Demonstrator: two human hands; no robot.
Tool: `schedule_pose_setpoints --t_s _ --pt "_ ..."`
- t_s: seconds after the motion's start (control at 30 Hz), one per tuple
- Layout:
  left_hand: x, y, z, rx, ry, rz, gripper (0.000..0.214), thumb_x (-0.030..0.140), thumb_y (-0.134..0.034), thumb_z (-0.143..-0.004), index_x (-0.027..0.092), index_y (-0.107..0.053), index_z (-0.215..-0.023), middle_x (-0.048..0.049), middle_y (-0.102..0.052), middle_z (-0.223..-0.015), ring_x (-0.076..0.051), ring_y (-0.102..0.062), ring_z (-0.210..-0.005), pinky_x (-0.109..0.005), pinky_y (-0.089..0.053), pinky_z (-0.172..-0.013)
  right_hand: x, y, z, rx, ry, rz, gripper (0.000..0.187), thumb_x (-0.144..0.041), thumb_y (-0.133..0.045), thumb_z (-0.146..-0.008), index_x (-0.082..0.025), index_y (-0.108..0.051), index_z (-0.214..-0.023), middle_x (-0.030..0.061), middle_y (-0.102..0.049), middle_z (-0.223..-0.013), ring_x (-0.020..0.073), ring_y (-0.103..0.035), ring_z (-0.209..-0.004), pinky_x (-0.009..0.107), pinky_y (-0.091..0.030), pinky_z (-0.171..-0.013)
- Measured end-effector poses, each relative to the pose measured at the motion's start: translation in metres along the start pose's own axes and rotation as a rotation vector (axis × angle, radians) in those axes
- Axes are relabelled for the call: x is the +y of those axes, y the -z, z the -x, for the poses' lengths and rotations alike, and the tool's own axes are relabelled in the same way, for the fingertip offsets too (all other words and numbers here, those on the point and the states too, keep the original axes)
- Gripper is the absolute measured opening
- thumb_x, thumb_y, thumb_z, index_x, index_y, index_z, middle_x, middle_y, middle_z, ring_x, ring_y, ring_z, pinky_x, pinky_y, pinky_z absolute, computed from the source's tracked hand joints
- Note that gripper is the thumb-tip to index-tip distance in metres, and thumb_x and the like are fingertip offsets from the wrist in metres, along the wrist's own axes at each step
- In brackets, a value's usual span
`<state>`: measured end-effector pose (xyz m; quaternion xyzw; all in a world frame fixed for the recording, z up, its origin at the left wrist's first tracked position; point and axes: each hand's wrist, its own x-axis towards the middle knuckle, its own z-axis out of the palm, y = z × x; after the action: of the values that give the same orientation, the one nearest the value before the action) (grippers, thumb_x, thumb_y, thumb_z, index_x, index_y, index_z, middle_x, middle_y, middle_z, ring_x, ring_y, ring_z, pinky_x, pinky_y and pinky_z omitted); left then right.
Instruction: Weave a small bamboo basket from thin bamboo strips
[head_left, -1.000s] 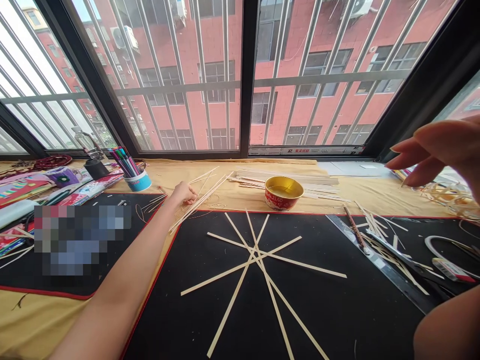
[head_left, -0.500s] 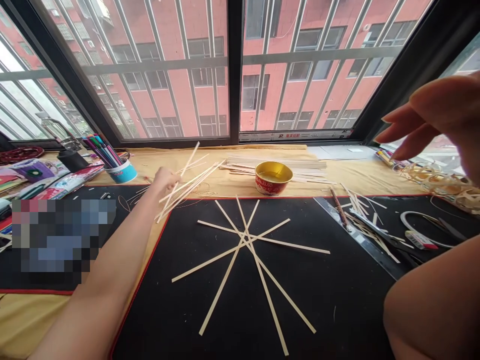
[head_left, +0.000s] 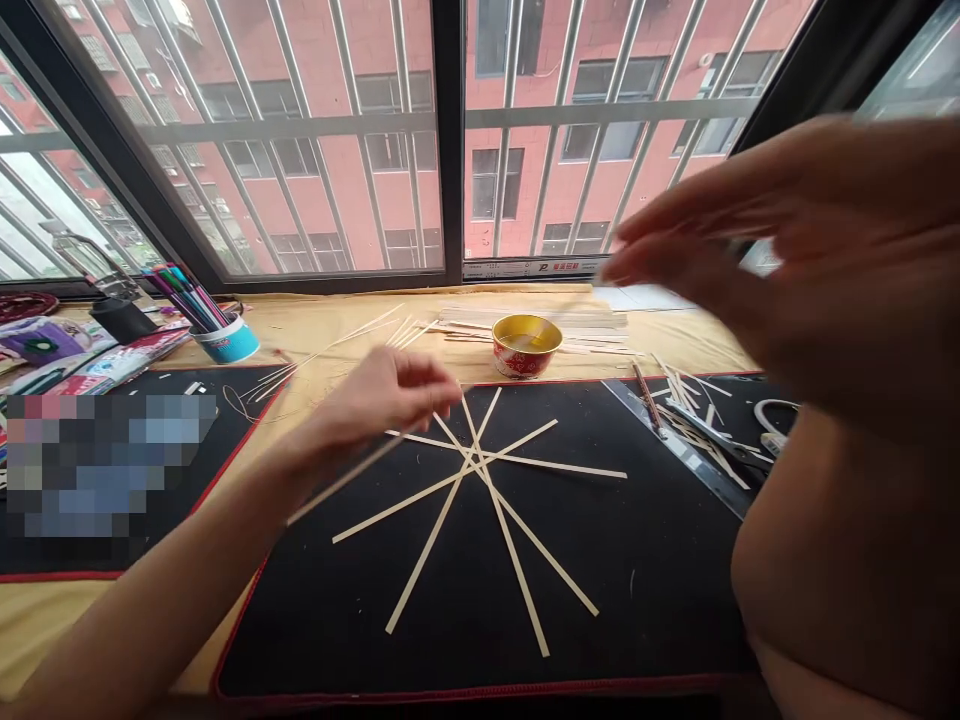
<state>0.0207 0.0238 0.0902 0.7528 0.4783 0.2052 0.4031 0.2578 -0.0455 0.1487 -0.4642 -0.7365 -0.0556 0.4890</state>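
My left hand [head_left: 405, 395] is closed over the mat, its fingertips pinching a pale bamboo strip [head_left: 349, 480]. One end of this strip slants down to the left below my wrist; its other end is hidden by the hand. Several flat bamboo strips [head_left: 517, 560] lie crossed in a star on the black mat [head_left: 450, 660], just right of my left hand. My right hand [head_left: 780, 260] is raised close to the camera at the upper right, fingers stretched forward and blurred. Whether anything is between its fingertips I cannot make out.
A red and gold bowl [head_left: 527, 350] holding liquid stands behind the star. Behind it lie more strips [head_left: 592, 325]. At right are a clear ruler [head_left: 675, 450], scissors [head_left: 720, 440] and strip offcuts. A pen cup [head_left: 231, 340] stands at left, before the barred window.
My left hand has come from the strip pile toward the star, bringing a strip. My right hand has moved left and inward. The view has shifted slightly right.
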Motion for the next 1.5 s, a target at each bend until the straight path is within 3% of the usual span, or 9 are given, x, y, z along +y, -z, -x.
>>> schedule_pose_setpoints --t_s 0.07,0.13,0.23,0.33,0.5,0.87,1.17,1.5 --pt "-0.016 -0.013 0.008 -0.206 0.092 0.035 0.013 0.027 -0.067 -0.073 0.014 -0.069 -0.070 0.0026 -0.060 -0.055 -0.008 -0.050 -0.047 -0.020 -0.037 -0.046 0.009 -0.016 0.010 -0.240 0.198 -0.017 0.021 -0.033 -0.056 -0.086 -0.020 -0.071 -0.093 0.0005 -0.073 -0.095 0.0099 -0.068 -0.089 0.020 -0.054 -0.076" --pt "-0.033 -0.018 0.013 -0.299 0.101 0.066 0.017 0.030 -0.068 -0.072 0.015 -0.071 -0.078 0.0019 -0.063 -0.064 -0.010 -0.054 -0.057 -0.020 -0.041 -0.053 0.028 -0.034 0.026 -0.597 0.167 -0.003 0.021 -0.032 -0.059 -0.085 -0.020 -0.072 -0.097 0.0022 -0.072 -0.095 0.0166 -0.068 -0.089 0.030 -0.056 -0.079" --pt "-0.049 -0.018 0.014 -0.413 0.103 0.075 0.021 0.032 -0.068 -0.072 0.015 -0.071 -0.083 0.0011 -0.065 -0.071 -0.011 -0.056 -0.065 -0.020 -0.042 -0.060 0.058 -0.055 0.050 -0.926 -0.061 -0.036 0.022 -0.030 -0.056 -0.087 -0.020 -0.072 -0.096 0.0029 -0.073 -0.092 0.0182 -0.068 -0.083 0.029 -0.052 -0.074" --pt "-0.060 -0.021 0.008 -0.494 0.142 0.093 0.022 0.034 -0.068 -0.072 0.015 -0.071 -0.083 0.0018 -0.063 -0.067 -0.010 -0.055 -0.061 -0.019 -0.040 -0.055 0.076 -0.067 0.068 -1.089 -0.255 -0.183 0.027 -0.036 -0.051 -0.087 -0.017 -0.071 -0.087 0.0023 -0.069 -0.074 0.0150 -0.063 -0.067 0.024 -0.047 -0.062" --pt "-0.071 -0.025 0.000 -0.509 0.202 0.049 0.024 0.037 -0.065 -0.073 0.014 -0.066 -0.066 0.0017 -0.061 -0.059 -0.008 -0.050 -0.050 -0.018 -0.034 -0.046 0.086 -0.077 0.081 -1.094 -0.446 -0.293 0.030 -0.042 -0.053 -0.083 -0.016 -0.066 -0.082 0.0010 -0.062 -0.069 0.0109 -0.053 -0.054 0.022 -0.039 -0.050" --pt "-0.075 0.002 0.004 -0.549 0.255 -0.119 0.019 0.033 -0.067 -0.069 0.015 -0.064 -0.064 0.0026 -0.058 -0.052 -0.009 -0.051 -0.046 -0.017 -0.038 -0.044 0.093 -0.069 0.083 -1.101 -0.383 -0.055 0.024 -0.038 -0.056 -0.080 -0.019 -0.069 -0.075 -0.0004 -0.061 -0.062 0.0113 -0.050 -0.057 0.021 -0.034 -0.053" --pt "-0.081 0.000 0.003 -0.531 0.323 -0.165 0.022 0.034 -0.070 -0.064 0.015 -0.060 -0.058 0.0028 -0.054 -0.045 -0.010 -0.052 -0.042 -0.017 -0.035 -0.041 0.094 -0.073 0.088 -1.109 -0.406 0.016 0.024 -0.042 -0.057 -0.079 -0.021 -0.070 -0.074 -0.0017 -0.063 -0.062 0.0110 -0.053 -0.057 0.020 -0.036 -0.053" --pt "-0.082 0.000 0.002 -0.545 0.335 -0.135 0.021 0.032 -0.072 -0.063 0.015 -0.061 -0.058 0.0026 -0.054 -0.045 -0.010 -0.052 -0.043 -0.017 -0.036 -0.040 0.093 -0.071 0.089 -1.155 -0.514 -0.153 0.027 -0.044 -0.062 -0.078 -0.017 -0.064 -0.071 -0.0020 -0.059 -0.057 0.0097 -0.056 -0.050 0.019 -0.039 -0.050"
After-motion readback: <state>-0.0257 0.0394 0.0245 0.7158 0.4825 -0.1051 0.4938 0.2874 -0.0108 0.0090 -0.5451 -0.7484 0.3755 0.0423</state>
